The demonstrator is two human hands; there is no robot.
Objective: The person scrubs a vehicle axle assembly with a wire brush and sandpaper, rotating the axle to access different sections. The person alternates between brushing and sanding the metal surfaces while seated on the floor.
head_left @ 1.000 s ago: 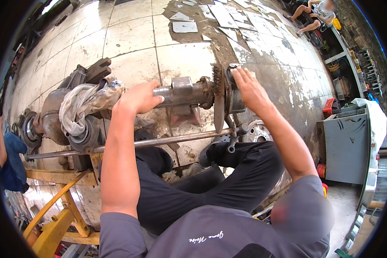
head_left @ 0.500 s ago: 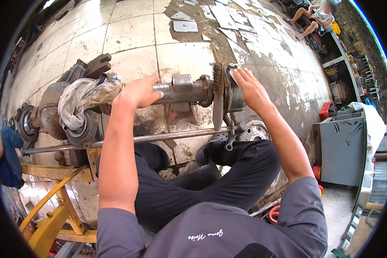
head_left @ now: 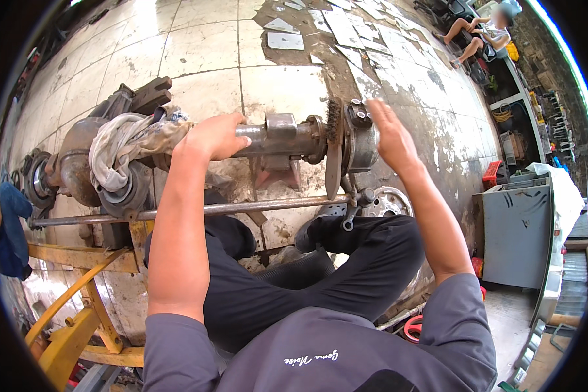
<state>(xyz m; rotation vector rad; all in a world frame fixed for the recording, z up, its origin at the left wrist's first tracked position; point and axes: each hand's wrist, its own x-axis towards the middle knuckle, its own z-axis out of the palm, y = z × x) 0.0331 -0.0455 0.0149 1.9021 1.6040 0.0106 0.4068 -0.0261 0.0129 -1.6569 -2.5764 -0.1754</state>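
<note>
A dirty metal vehicle axle (head_left: 268, 140) lies across in front of me. My left hand (head_left: 217, 138) grips its tube, thumb on the near side and the fingertips hidden beyond it. At the axle's right end is a round steering knuckle (head_left: 362, 145) with a bolted cap (head_left: 358, 114) on top. My right hand (head_left: 396, 138) is held just right of the knuckle, empty, its fingers stretched out; whether its edge touches the metal I cannot tell. A wire brush (head_left: 334, 147) stands on end against the knuckle's left side, bristles up. A grimy cloth (head_left: 121, 153) drapes over the axle's left part.
A long steering rod (head_left: 242, 208) runs above my knees. Yellow metal frame (head_left: 91, 287) stands at lower left. A wheel rim (head_left: 387, 201) lies by my right knee. Broken tiles (head_left: 340, 29) cover the far floor. A grey cabinet (head_left: 516, 228) is at right; a person (head_left: 487, 36) sits far right.
My right hand has moved off the knuckle's top to the right, so the bolted cap shows now. My left hand has stayed on the axle tube.
</note>
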